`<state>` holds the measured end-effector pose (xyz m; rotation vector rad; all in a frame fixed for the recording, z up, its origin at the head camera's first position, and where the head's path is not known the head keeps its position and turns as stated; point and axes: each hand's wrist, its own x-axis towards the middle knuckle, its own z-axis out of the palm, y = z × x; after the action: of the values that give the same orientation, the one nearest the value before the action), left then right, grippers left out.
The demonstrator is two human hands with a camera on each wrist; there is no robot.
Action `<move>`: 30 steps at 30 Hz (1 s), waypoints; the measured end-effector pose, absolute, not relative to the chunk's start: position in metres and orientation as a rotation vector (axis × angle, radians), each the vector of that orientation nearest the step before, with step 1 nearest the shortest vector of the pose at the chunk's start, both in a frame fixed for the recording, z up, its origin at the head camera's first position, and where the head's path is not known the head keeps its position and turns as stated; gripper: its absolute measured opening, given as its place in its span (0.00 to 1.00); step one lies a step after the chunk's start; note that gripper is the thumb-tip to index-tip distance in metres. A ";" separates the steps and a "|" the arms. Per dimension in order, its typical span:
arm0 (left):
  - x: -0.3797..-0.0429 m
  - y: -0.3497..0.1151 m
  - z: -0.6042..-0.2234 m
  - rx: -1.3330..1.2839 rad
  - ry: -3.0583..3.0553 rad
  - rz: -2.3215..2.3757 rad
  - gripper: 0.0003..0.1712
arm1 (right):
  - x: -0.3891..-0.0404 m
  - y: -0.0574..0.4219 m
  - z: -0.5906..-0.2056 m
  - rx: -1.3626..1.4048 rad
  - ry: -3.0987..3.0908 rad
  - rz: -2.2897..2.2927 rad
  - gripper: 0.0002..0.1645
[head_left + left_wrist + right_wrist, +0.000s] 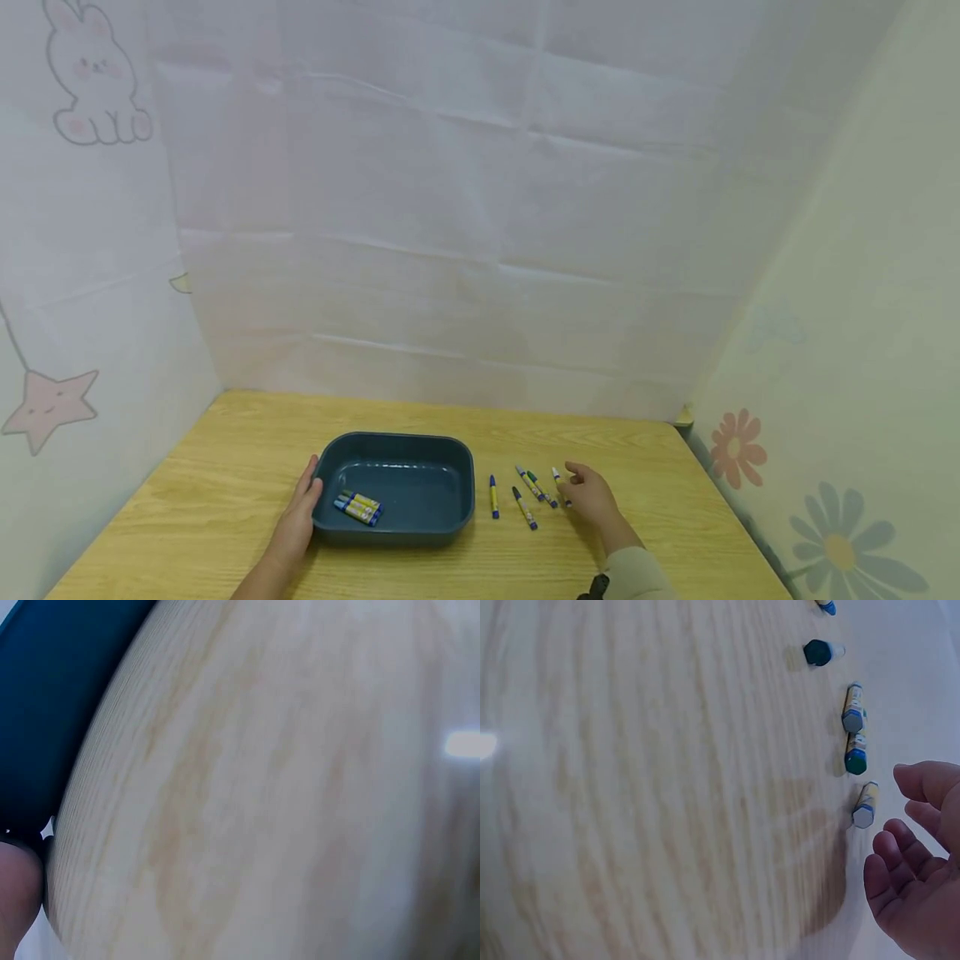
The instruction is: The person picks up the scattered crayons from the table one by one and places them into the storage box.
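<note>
A dark blue-green rectangular tub stands on the table, with several yellow-wrapped crayons lying together in its left front corner. My left hand holds the tub's left side, its thumb at the rim and the other fingers along the outer wall. In the left wrist view, only part of a finger shows beside the tub. My right hand hovers by the rightmost crayon, which has a white tip. The right wrist view shows its fingers loosely bent and apart from that crayon, with nothing between them.
More crayons lie scattered on the wooden table between the tub and my right hand, two of them close together. White cloth walls in the back and left. A flower-printed sheet stands along the right.
</note>
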<state>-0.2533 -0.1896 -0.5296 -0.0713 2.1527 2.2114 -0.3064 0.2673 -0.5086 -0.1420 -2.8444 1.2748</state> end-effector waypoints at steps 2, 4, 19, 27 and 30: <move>-0.254 -0.190 -0.531 -0.065 2.158 2.209 0.35 | -0.307 0.269 -0.512 -0.154 -2.859 1.252 0.31; -0.254 -0.191 -0.532 -0.059 2.163 2.204 0.35 | -0.307 0.269 -0.514 -0.160 -2.873 1.224 0.31; -0.251 -0.190 -0.530 -0.069 2.162 2.208 0.35 | -0.310 0.266 -0.515 -0.116 -2.950 1.019 0.25; -0.251 -0.190 -0.528 -0.076 2.181 2.192 0.36 | -0.317 0.268 -0.514 -0.179 -2.846 1.262 0.26; -0.251 -0.190 -0.528 -0.069 2.182 2.194 0.37 | -0.322 0.264 -0.508 -0.162 -2.797 1.378 0.26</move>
<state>-0.2514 -0.1897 -0.5276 -0.0687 2.1819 2.1942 -0.3216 0.2640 -0.5081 -0.1620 -2.7967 1.3784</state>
